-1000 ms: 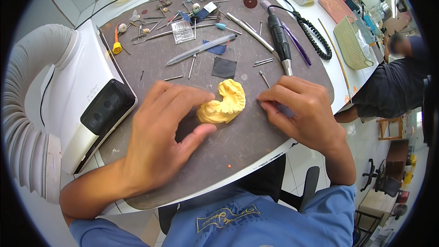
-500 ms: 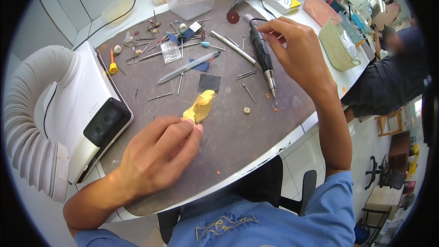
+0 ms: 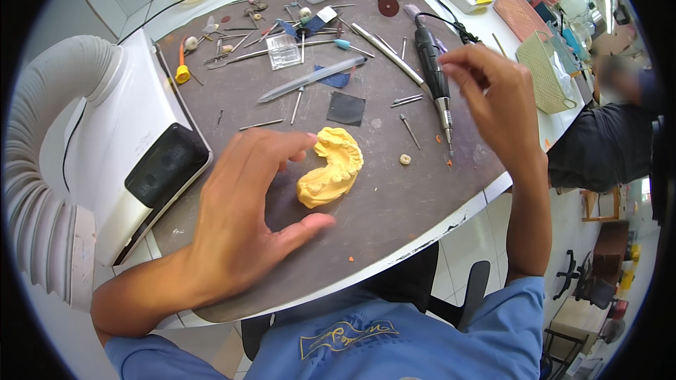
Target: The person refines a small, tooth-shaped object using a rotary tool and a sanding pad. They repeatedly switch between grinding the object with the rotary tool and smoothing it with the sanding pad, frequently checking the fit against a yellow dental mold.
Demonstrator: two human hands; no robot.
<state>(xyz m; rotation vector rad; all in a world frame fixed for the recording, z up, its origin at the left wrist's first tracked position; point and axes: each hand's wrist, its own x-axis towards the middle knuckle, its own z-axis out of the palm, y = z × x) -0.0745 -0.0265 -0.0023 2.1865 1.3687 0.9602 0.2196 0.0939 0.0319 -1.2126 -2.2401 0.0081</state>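
A yellow dental cast with a curved row of teeth lies on the brown work mat. My left hand is open beside it, thumb and fingers spread around its left side; I cannot tell whether the index fingertip touches the cast. To the right, my right hand hovers with fingers loosely bent and nothing visible in them. Nearest to it lies a black rotary handpiece, its metal tip pointing toward me. A small cream ring-shaped piece rests left of that tip.
Burs, a clear pen-like tube and a metal rod lie across the back. A white machine with a black panel and a ribbed hose stand at left. Baskets line the right; a person is beyond.
The yellow cast, earlier pinched in my left hand, now lies on the mat with its teeth showing. My left hand has opened. My right hand has drawn slightly away from the handpiece.
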